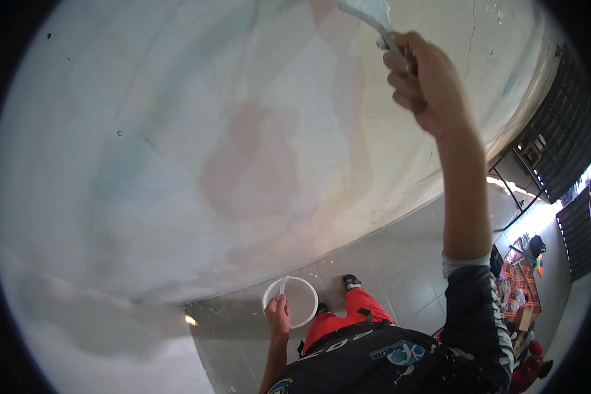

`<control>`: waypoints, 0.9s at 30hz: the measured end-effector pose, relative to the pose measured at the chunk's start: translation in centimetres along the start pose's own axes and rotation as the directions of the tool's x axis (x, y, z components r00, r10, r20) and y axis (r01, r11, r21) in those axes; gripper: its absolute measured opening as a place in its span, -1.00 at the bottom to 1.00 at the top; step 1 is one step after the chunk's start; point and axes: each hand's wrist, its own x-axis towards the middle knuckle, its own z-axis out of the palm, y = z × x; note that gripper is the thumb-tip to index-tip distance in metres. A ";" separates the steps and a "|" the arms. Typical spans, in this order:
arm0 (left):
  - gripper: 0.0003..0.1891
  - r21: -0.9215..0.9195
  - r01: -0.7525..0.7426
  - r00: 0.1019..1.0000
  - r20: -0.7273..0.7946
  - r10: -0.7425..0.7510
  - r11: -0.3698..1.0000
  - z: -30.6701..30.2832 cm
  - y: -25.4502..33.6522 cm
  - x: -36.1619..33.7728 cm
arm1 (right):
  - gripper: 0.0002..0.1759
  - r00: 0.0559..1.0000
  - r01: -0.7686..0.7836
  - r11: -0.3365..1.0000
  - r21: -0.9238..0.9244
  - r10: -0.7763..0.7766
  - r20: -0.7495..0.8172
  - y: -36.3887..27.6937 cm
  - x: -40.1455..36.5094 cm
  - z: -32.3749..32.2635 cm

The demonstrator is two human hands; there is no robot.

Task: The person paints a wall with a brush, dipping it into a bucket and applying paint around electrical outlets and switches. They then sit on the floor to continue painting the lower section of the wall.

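Note:
My right hand [420, 79] is raised high against the wall [177, 164], fingers wrapped round the handle of a paintbrush [369, 12]. White coating covers the brush head, which is partly cut off by the top of the view. Low down, my left hand [278, 315] is closed at the near left rim of a round white bucket [310, 299], gripping a pale strip that looks like its handle. Inside the bucket is a pale, whitish content. Pale patches, pinkish stains and fine cracks mark the wall's surface.
Grey floor tiles [400, 262] with white specks run along the wall's foot. To the right are a red patterned mat [522, 282] with assorted items, a dark metal frame [515, 190] and dark shutters [561, 131]. Another person in red [528, 374] is at the lower right.

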 end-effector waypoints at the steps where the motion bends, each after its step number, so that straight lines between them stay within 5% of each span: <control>1: -0.71 0.001 -0.001 1.000 -0.003 0.001 1.000 -0.3 -0.2 -0.1 | -0.78 0.997 0.022 0.997 0.070 -0.016 -0.078 2.3 -0.5 0.5; 3: -0.71 -0.019 0.029 0.999 -0.044 -0.029 0.999 -0.2 -0.3 -0.2 | -0.76 0.985 -0.103 0.994 -0.025 0.098 -0.140 8.2 -0.9 -1.1; 6: -0.71 -0.056 0.043 0.998 -0.035 -0.045 0.997 0.4 1.0 -1.0 | -0.76 0.938 -0.303 0.944 0.132 0.320 -0.131 20.0 -4.1 -3.8; 8: -0.71 -0.027 0.032 0.998 -0.047 -0.033 0.999 0.1 0.5 -0.4 | -0.80 0.844 -0.498 0.840 0.216 0.527 -0.101 26.8 -7.7 -5.8; 12: -0.70 0.055 -0.014 1.000 -0.001 0.015 0.998 -0.3 0.7 -0.4 | -0.76 0.499 -0.857 0.514 0.039 0.846 -0.187 39.8 -13.2 -9.7; 15: -0.70 0.066 -0.028 0.999 0.028 0.026 0.997 -0.7 0.6 0.4 | -0.79 0.452 -0.879 0.475 0.049 0.861 -0.234 39.8 -13.6 -9.0; 16: -0.70 0.100 -0.034 0.999 0.044 0.030 0.994 -0.9 0.6 0.2 | -0.79 0.452 -0.880 0.474 0.044 0.861 -0.235 38.9 -12.6 -8.6; 18: -0.70 0.146 -0.077 0.996 0.046 0.071 0.986 -0.9 -0.5 0.2 | -0.78 0.696 -0.713 0.686 -0.145 0.668 -0.264 36.7 -9.8 -8.1; 20: -0.70 0.195 -0.137 0.990 0.053 0.129 0.971 -1.2 -0.8 0.3 | -0.77 0.749 -0.648 0.761 -0.007 0.636 -0.187 31.1 -8.1 -6.7; 27: -0.70 0.065 0.015 0.996 0.083 -0.020 0.998 -0.7 -0.1 0.6 | -0.74 0.948 -0.223 0.973 0.064 0.232 -0.217 13.1 -6.1 -2.3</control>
